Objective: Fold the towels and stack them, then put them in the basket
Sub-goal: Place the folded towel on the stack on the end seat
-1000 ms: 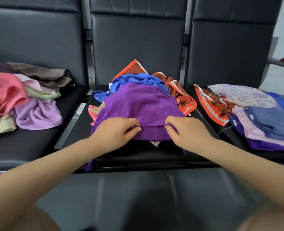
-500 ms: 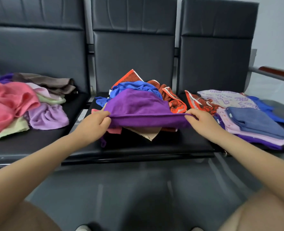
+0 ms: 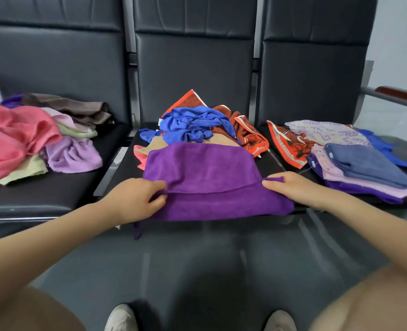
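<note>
On the middle seat of the bench (image 3: pixel 116 173), at 6 o'clock from the loose pile, lies the purple towel (image 3: pixel 209 182), folded over, long axis running 9 to 3 o'clock, fold edge toward the person. Left hand (image 3: pixel 135 201) pinches the left end of the upper layer between thumb and fingers; right hand (image 3: pixel 293 187) pinches the right corner likewise. Behind it at 12 o'clock: a crumpled blue towel (image 3: pixel 192 125), orange patterned towels (image 3: pixel 250 134), a tan one (image 3: pixel 159 143). Bench: three black padded seats with backrests. Left seat holds an unfolded heap (image 3: pixel 25 139); right seat holds a folded stack (image 3: pixel 365 173). Grey glossy floor (image 3: pixel 197 263), pale wall at 2 o'clock. Two shoes show at 6 o'clock.
</note>
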Available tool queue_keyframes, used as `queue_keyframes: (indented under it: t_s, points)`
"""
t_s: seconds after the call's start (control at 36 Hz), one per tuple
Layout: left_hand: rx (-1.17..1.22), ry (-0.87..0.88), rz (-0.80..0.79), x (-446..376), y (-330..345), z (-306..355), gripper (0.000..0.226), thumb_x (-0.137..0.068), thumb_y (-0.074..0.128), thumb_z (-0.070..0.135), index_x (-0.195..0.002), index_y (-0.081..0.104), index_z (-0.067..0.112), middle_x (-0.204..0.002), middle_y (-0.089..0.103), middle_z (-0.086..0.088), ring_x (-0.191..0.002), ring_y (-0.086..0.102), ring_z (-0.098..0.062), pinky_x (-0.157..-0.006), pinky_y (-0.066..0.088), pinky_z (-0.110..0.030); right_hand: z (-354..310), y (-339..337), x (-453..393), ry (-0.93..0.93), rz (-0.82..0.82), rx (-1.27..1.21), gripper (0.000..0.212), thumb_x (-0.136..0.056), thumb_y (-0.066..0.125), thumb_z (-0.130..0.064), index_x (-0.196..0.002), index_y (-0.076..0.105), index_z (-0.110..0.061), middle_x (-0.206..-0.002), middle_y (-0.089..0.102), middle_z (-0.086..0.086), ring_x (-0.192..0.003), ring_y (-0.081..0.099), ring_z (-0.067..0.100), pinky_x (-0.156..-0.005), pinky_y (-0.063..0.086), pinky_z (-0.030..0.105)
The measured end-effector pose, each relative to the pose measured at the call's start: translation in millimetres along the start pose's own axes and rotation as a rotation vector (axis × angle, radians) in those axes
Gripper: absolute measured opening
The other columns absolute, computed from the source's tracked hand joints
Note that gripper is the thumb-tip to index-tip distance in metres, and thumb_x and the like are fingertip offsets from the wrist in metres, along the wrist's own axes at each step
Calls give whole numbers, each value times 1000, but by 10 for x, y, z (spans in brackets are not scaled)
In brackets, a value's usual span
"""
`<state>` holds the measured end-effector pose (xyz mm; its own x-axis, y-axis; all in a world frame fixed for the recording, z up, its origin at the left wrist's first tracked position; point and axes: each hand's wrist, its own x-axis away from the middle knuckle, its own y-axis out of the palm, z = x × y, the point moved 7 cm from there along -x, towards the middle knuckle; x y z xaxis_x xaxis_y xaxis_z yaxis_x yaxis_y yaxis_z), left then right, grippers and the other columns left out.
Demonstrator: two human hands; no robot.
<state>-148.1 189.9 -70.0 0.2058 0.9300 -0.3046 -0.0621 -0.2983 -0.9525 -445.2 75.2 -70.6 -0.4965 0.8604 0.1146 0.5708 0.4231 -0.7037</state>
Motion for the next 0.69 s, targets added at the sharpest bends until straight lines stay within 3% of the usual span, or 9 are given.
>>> queue_keyframes:
  t_s: [0.08, 0.17, 0.28, 0.36, 0.42, 0.53, 0.61, 0.69]
  points:
    - [-96, -16, 46, -6, -43, -59, 62, -69, 10, 53, -97, 55, 19, -59, 47, 3, -64, 52, -24, -56, 30, -30, -9, -62, -23, 5, 14, -52, 29, -99, 53, -30, -103, 71, -8, -92, 75, 1, -78, 69, 4, -69, 49, 13]
    - [-88, -67, 122, -60, -152, -171, 44, -74, 28, 39, -101, 57, 20, -77, 64, 0, -75, 61, -26, -57, 39, -31, -45, -188, -70, -24, 102, -99, 21, -98, 54, -30, -103, 71, -20, -94, 73, -6, -85, 68, 5, -73, 50, 17]
    - [-25, -190, 174, -155, -278, -335, 19, -83, 44, 20, -98, 54, 16, -87, 63, -7, -83, 59, -32, -65, 46, -37, -95, -358, -188, -71, 246, -272, 18, -98, 55, -23, -95, 71, -16, -79, 73, -10, -71, 68, 1, -60, 48, 9]
    - [121, -320, 160, -273, -282, -496, 30, -85, 46, 2, -111, 58, 10, -101, 66, -15, -95, 59, -35, -75, 43, -37, -118, -448, -309, -79, 342, -350, 16, -98, 55, -22, -100, 70, -15, -83, 71, -5, -68, 67, -1, -58, 48, 10]
    - [188, -374, 169, -358, -293, -591, 36, -86, 42, -2, -116, 60, 9, -107, 66, -18, -100, 59, -36, -80, 44, -37, -102, -484, -413, -66, 391, -359, 17, -98, 56, -24, -102, 70, -15, -87, 71, -1, -74, 68, 7, -63, 50, 18]
    - [293, -461, 143, -584, -232, -744, 30, -91, 38, 2, -111, 59, 9, -99, 64, -15, -93, 55, -30, -75, 39, -33, -43, -492, -717, -14, 433, -305, 18, -98, 55, -25, -102, 68, -13, -87, 68, 1, -78, 65, 15, -65, 49, 24]
    - [278, -465, 66, -750, -107, -788, 20, -95, 42, 21, -101, 58, 9, -91, 59, -6, -88, 53, -26, -74, 38, -33, 37, -477, -929, 35, 468, -283, 21, -98, 56, -26, -98, 68, -9, -91, 69, 11, -86, 66, 26, -74, 50, 33]
    - [170, -413, -36, -914, 60, -853, 34, -92, 53, 45, -90, 55, 10, -83, 60, -4, -84, 55, -25, -74, 45, -37, 128, -460, -1130, 84, 495, -214, 30, -97, 55, -29, -97, 68, -2, -96, 69, 17, -91, 65, 32, -76, 48, 36]
